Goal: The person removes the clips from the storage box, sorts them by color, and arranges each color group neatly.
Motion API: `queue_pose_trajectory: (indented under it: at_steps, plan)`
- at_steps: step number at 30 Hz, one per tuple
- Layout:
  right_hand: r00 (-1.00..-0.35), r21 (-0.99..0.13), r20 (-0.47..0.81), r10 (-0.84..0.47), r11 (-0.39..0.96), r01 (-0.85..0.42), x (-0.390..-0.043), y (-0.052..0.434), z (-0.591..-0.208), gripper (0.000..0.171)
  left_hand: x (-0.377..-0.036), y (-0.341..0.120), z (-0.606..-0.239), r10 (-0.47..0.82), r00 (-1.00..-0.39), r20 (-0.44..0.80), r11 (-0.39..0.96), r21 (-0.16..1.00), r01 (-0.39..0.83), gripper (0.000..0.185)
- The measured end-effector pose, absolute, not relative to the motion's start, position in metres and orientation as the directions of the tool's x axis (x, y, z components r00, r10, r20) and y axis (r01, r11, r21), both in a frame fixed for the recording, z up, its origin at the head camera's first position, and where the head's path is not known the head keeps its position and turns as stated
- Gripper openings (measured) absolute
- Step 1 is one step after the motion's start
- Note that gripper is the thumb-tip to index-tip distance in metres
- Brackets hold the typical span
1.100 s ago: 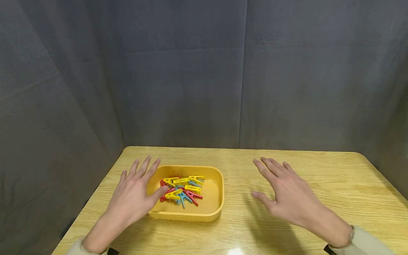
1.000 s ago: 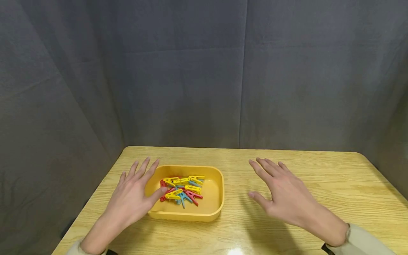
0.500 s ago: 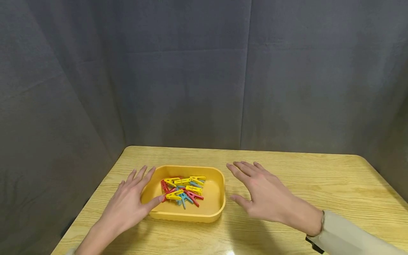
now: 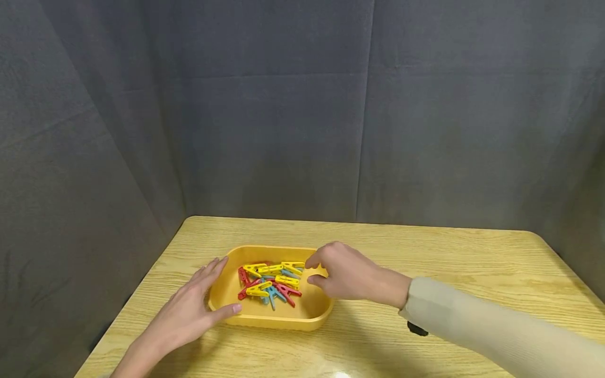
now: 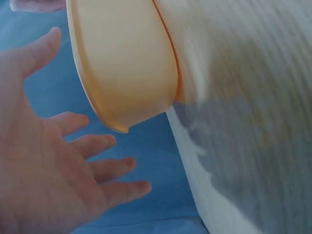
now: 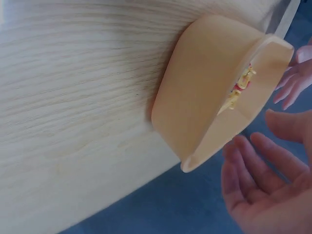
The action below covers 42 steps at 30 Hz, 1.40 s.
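Note:
A yellow tray (image 4: 274,321) on the wooden table holds several red, yellow and blue clothes pegs (image 4: 271,281). My left hand (image 4: 196,304) lies at the tray's left end with straight fingers, its thumb against the front rim. My right hand (image 4: 347,273) hovers over the tray's right end, fingers bent loosely down toward a yellow peg, holding nothing. The left wrist view shows the tray's outer wall (image 5: 126,63) beside my spread left hand (image 5: 44,165). In the right wrist view, the tray (image 6: 204,92) and a few pegs (image 6: 241,85) lie by my relaxed right hand (image 6: 263,180).
The wooden table (image 4: 472,273) stretches bare to the right of the tray and in front of it. A grey cloth backdrop (image 4: 283,131) closes off the back and both sides. The table's left edge runs close beside my left forearm.
My right hand has moved left across the table to above the tray's right end, its fingers bending down. My left hand slid slightly lower along the tray's left end.

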State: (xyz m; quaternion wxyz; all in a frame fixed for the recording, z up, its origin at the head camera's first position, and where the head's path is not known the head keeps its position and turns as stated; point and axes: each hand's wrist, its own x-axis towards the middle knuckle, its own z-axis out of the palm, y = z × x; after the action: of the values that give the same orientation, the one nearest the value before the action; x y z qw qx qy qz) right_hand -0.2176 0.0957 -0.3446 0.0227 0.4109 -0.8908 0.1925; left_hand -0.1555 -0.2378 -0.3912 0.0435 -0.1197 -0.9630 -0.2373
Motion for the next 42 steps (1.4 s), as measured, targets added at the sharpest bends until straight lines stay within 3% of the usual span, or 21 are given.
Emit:
queue_pose_trajectory:
  at_steps: [8, 21, 26, 34, 42]
  plan:
    - [-0.645, -0.466, 0.071, -0.761, 0.546, -0.696, -0.246, 0.072, -0.356, 0.024, -0.155, -0.24, -0.396, 0.187, -0.978, 0.088, 0.813, 0.545, 0.204, 0.113]
    - [-0.662, -0.506, -0.003, -0.749, 0.573, -0.645, -0.258, 0.055, -0.378, 0.022, -0.151, -0.241, -0.398, 0.163, -0.985, 0.05, 0.805, 0.571, 0.162, 0.118]
    - [-0.664, -0.531, -0.046, -0.747, 0.581, -0.617, -0.257, 0.055, -0.38, 0.029, -0.15, -0.239, -0.397, 0.155, -0.987, 0.038, 0.801, 0.581, 0.148, 0.119]
    - [-0.608, -0.529, -0.089, -0.789, 0.555, -0.643, -0.268, 0.061, -0.38, 0.045, -0.149, -0.236, -0.396, 0.15, -0.989, 0.013, 0.794, 0.595, 0.128, 0.119]
    - [-0.561, -0.524, -0.113, -0.82, 0.529, -0.668, -0.27, 0.061, -0.381, 0.049, -0.149, -0.235, -0.396, 0.145, -0.989, 0.005, 0.791, 0.6, 0.119, 0.119]
